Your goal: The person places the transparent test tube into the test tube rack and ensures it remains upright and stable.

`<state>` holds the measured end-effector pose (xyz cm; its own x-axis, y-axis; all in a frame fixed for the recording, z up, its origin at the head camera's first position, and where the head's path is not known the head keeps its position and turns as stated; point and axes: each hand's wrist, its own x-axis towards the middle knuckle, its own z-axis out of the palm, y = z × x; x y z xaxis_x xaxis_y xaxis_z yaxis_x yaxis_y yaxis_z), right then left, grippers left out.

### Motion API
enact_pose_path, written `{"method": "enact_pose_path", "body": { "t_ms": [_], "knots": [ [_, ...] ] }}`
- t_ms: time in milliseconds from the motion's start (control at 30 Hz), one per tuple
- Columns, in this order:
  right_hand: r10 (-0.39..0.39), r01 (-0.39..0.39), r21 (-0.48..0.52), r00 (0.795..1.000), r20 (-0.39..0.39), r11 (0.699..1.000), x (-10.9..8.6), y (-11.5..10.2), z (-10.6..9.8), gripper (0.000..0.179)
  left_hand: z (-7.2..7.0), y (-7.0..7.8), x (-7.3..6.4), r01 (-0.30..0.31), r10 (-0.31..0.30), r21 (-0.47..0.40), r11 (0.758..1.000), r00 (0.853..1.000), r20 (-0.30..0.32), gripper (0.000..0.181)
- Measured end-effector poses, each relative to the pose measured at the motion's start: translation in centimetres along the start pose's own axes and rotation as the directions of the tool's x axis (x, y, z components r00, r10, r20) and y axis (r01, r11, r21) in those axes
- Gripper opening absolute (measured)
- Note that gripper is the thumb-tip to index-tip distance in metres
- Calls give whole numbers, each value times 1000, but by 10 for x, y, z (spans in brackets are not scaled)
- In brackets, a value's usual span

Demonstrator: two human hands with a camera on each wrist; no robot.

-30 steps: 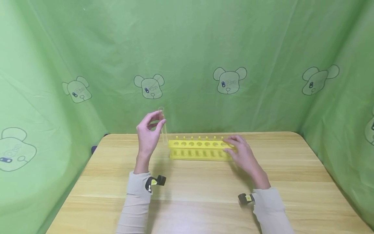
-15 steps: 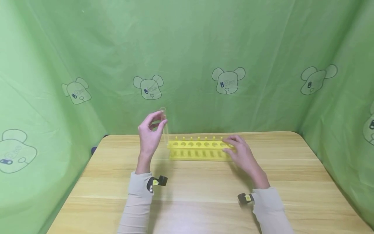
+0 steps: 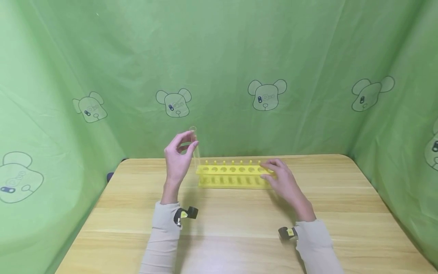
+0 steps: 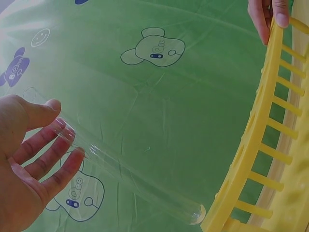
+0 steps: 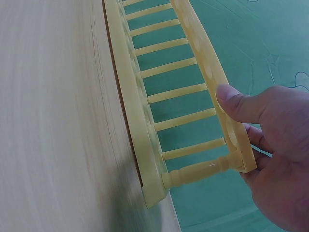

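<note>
A clear test tube (image 3: 197,155) is pinched near its top between the thumb and fingers of my left hand (image 3: 178,159). It stands slightly tilted at the left end of a yellow test tube rack (image 3: 232,182). In the left wrist view the tube's (image 4: 145,180) rounded bottom is beside the end of the rack's top plate (image 4: 251,145); whether they touch I cannot tell. My right hand (image 3: 286,184) grips the rack's right end. In the right wrist view the thumb (image 5: 236,102) lies on the top plate, with fingers behind it.
The rack stands on a wooden table (image 3: 232,236), near its back edge. Short pegs line the rack's rear side. A green curtain (image 3: 219,49) with bear-head drawings hangs behind the table and on both sides.
My left hand has moved a little to the right with the test tube, bringing its bottom to the rack's left end. The right hand has kept its place on the rack.
</note>
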<state>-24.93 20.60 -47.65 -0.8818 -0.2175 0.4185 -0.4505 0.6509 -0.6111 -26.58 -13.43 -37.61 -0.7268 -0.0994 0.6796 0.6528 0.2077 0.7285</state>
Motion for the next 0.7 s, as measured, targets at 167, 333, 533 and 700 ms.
{"method": "enact_pose_path", "body": {
  "t_ms": [167,333,533,700],
  "knots": [
    [-2,2,-3,1000,4,1000,-1,-1,0,41,2,0,0,1,-1,-4,1000,1000,1,34],
    [-1,1,-2,1000,1,1000,-1,0,0,41,4,-1,0,-11,11,-8,1000,1000,4,33],
    [-2,2,-7,1000,3,1000,-1,0,0,42,8,0,-1,-24,24,-11,1000,1000,11,34],
    [0,0,-4,1000,6,1000,0,2,1,42,10,1,-1,-15,15,-16,1000,1000,7,34]
  ]
}}
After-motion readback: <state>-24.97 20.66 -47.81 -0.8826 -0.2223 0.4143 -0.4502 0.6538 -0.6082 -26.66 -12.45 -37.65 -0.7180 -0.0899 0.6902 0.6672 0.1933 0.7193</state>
